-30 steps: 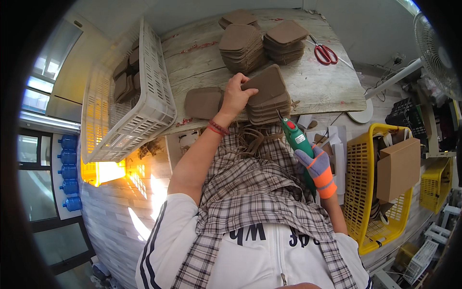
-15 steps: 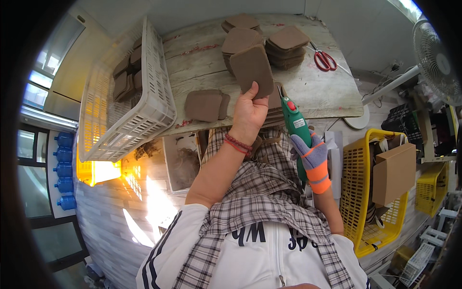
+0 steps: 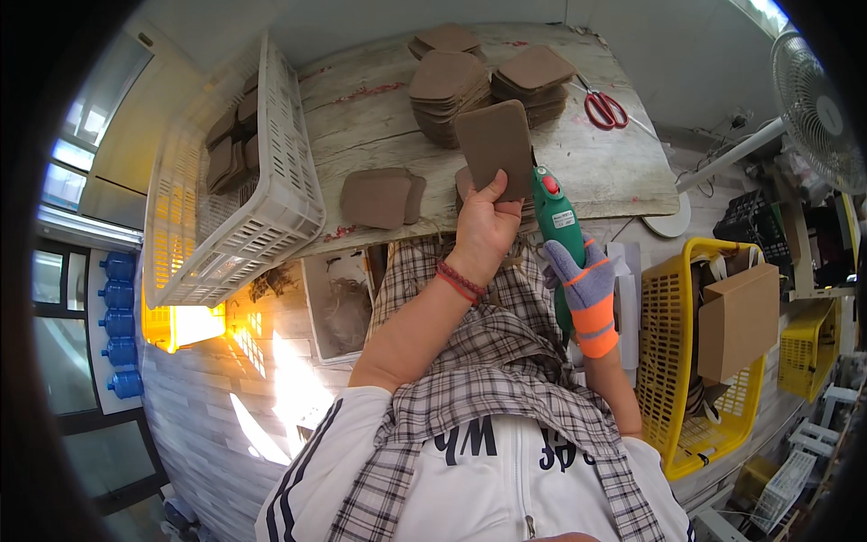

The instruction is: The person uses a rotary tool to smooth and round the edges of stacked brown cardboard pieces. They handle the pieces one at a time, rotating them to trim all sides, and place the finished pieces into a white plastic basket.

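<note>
Brown pad, rounded corners, held in the air over the near part of the table. Long axis near to far, far end leaning a little left; one broad face turned to the camera. Left hand at the near end, grip clenched on the pad: thumb on the face, other fingers behind and mostly hidden. Red beaded bracelet on that wrist.

Just right of the pad: green hand tool with red button. Its long axis also near to far; slim dark tip points far and slightly left, beside the pad's right edge. Contact there, cannot tell. Right hand, grey-and-orange glove, grip wrapped about the tool's near half.

Behind the left hand, more brown pads, mostly hidden. Farther left, a low pile of pads, long axis left to right. Far side: three stacks, the left one tallest to the eye, the right one just beside it, another farthest. Right of these, red-handled scissors, handles near, blades pointing far and left.

Left: white crate with brown pads inside. Right: yellow basket, cardboard box in it. Far right: white fan.
</note>
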`<state>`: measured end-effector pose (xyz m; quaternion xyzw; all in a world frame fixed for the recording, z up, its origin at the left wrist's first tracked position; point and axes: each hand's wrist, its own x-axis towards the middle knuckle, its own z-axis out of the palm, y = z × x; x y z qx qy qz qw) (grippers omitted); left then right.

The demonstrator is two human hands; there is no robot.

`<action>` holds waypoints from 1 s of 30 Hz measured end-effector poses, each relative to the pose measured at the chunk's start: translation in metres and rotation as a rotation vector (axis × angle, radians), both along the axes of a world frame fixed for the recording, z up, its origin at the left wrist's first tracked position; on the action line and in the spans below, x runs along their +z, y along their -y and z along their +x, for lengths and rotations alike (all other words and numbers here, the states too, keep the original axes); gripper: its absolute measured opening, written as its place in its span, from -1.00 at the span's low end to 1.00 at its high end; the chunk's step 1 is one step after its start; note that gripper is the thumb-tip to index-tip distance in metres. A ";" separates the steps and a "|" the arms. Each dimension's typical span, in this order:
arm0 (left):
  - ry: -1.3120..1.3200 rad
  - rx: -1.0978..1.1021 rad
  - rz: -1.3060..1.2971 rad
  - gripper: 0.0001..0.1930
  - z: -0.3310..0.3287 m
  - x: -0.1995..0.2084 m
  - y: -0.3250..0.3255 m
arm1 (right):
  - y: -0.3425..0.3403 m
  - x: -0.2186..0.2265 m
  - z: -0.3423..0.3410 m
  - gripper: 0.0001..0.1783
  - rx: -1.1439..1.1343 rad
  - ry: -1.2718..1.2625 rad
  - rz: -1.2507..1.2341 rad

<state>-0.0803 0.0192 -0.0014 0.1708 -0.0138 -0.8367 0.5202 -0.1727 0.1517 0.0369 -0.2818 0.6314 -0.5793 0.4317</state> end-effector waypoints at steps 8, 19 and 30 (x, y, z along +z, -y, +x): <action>0.040 -0.101 -0.117 -0.62 0.001 -0.004 -0.028 | 0.004 0.004 -0.011 -0.70 -0.039 -0.033 -0.060; 0.512 -0.202 -0.431 -0.61 0.061 -0.007 0.009 | -0.026 0.016 -0.036 -0.66 0.148 -0.041 0.107; 0.859 -0.528 -0.543 -0.57 0.097 0.004 0.018 | -0.034 0.006 -0.025 -0.57 0.239 -0.073 0.128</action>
